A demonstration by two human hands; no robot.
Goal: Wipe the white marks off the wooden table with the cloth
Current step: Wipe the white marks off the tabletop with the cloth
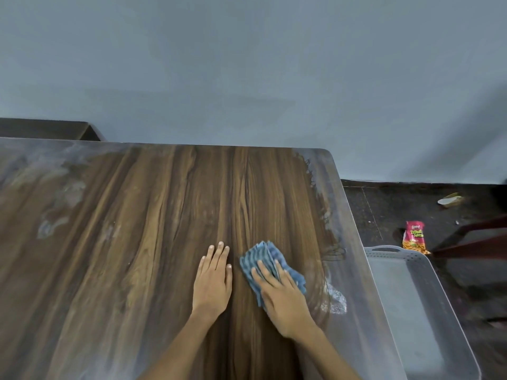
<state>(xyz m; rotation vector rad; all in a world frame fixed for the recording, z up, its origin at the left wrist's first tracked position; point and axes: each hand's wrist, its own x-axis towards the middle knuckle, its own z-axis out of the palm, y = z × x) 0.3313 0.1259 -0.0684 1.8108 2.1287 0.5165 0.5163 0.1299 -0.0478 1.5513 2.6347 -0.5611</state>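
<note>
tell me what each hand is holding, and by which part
The right hand presses flat on the near half of the blue cloth, pinning it to the table rather than closing a grip. The left hand lies flat on bare wood, holding nothing.

Blue striped cloth, brown wood-grain table.

Right hand flat on cloth
</note>
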